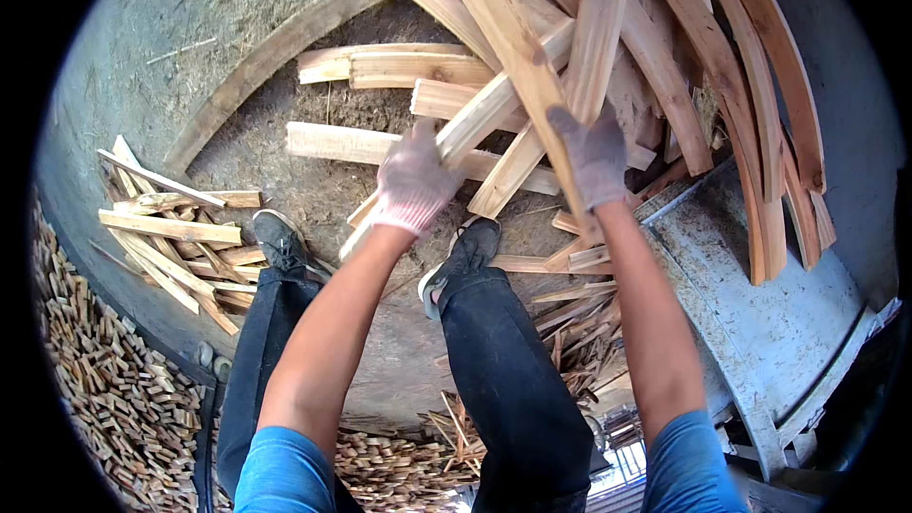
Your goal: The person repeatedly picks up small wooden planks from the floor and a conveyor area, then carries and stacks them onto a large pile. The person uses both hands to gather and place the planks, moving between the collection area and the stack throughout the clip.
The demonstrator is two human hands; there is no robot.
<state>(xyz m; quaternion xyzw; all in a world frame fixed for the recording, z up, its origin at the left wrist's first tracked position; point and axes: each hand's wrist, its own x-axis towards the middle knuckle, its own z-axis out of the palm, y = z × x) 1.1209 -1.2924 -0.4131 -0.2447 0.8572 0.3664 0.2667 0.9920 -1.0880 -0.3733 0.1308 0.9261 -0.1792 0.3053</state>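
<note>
Long plank (527,66) and right hand (591,157) meet near the plank's lower end. The right grip is closed on it, with the thumb laid across the wood; the far fingers are hard to see. From this grip, most of the plank goes up and a little to the left, toward the top of the view. Its low tip pokes out beside the right wrist. The right hand is the nearer one to it.

The left hand (416,180) is wrapped around a pale plank (480,121). That one slants from low on the left to high on the right, so the two planks cross like a big X between the hands, and the long one is on top. Both hands wear knit gloves with pinkish cuffs.

The long plank is flat, thin and light brown, with a dark spot on its face. The pale plank is narrower and more yellow.

Just past the hands is a messy pile of planks (717,66), lying over each other every which way. A grey-brown plank (269,62) lies on the left and looks curved in this wide view. Farther out, a small heap of sticks (171,227) sits near the left shoe (278,239). A dusty metal sheet (722,256) is on the right, and many short wood blocks (104,380) fill the lower left.
</note>
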